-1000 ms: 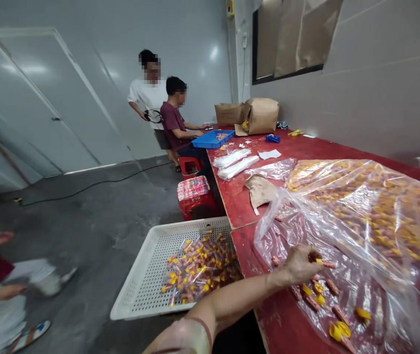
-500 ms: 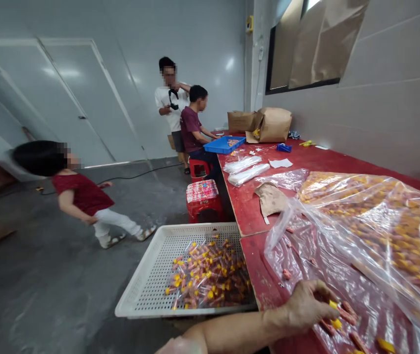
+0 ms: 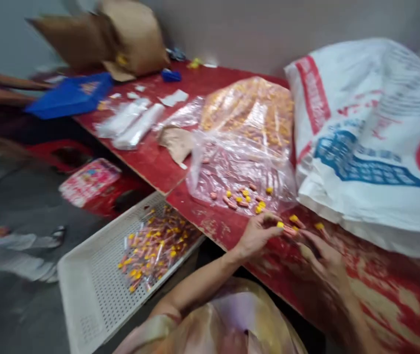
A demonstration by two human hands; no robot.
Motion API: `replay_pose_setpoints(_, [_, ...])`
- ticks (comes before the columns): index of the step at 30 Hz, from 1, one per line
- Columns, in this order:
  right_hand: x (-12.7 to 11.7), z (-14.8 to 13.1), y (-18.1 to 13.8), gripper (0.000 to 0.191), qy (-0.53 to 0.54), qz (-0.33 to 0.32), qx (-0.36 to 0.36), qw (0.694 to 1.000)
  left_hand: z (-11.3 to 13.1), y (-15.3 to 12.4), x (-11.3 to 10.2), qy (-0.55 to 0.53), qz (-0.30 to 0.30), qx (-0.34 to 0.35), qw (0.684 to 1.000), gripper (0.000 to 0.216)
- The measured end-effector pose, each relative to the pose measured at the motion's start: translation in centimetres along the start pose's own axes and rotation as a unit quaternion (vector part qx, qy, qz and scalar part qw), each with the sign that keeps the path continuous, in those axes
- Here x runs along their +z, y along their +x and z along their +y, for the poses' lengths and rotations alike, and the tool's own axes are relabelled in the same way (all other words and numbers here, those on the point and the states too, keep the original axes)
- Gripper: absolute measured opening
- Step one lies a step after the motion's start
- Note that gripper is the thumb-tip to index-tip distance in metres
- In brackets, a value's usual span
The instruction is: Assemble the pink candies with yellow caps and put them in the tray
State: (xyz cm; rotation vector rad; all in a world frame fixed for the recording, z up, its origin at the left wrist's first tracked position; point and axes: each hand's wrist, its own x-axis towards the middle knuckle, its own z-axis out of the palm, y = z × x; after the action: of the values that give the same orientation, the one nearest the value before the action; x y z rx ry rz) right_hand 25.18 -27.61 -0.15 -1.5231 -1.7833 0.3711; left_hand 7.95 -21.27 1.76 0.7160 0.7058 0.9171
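Pink stick-shaped pieces with yellow caps [image 3: 285, 227] lie loose on the red wooden worktop [image 3: 151, 162] at lower centre of the frame, right at the mouth of the clear plastic bag [image 3: 239, 162] that holds many more of them. My left hand [image 3: 256, 236] reaches in from below, its grip pinched on one of these pieces between thumb and fingertips, near the yellow end. My right hand [image 3: 320, 255] rests just beside it to the right, fingers curled down over the scattered pieces. The view is smeared there, and I cannot tell whether that grip is closed on anything. A large white woven sack with red and blue print [image 3: 364, 142] crowds the right side, touching the bag. Below the worktop edge, at lower left, a white perforated plastic tray [image 3: 92, 290] carries a heap of bagged pieces. To do this picking well, I judge it best to take one piece at a time by its cap, keep both hands low so nothing rolls off the near edge, and draw pieces clear of the bag's loose film.
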Motion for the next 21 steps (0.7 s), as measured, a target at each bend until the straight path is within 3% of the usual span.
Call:
replay_pose_setpoints(3, [-0.4,-0.8,-1.6,0.029,-0.017,-0.014,-0.042,0.999,-0.5,-0.6,0.2,0.039,-0.007,-0.014,0.999,0.031])
replay_pose_setpoints(7, [1.0,-1.5,-0.4,0.026,-0.03,0.016,-0.069,0.997,-1.2,-1.8,0.2,0.161,-0.001,0.071,0.984,0.026])
replay_pose_setpoints(11, [2.3,-2.1,-0.5,0.021,-0.008,0.043,-0.051,0.998,-1.5,-2.4,0.2,0.26,-0.016,0.141,0.955,0.029])
replay_pose_setpoints(14, [2.9,-2.4,-1.1,0.019,-0.015,0.068,-0.018,0.997,-1.2,-2.3,0.3,0.301,-0.043,0.15,0.941,0.029])
replay_pose_setpoints(18, [1.2,-1.4,-1.3,0.029,-0.041,0.051,0.02,0.998,0.2,0.0,-0.1,0.343,-0.123,0.175,0.915,0.023])
replay_pose_setpoints(19, [0.1,-0.5,-1.3,0.035,-0.064,0.052,0.055,0.995,0.9,1.2,-0.5,0.365,-0.103,0.202,0.903,0.021])
replay_pose_setpoints(21, [-2.4,2.0,-1.1,0.047,-0.141,0.069,0.154,0.976,2.6,4.4,-1.9,0.435,0.002,0.253,0.864,0.019])
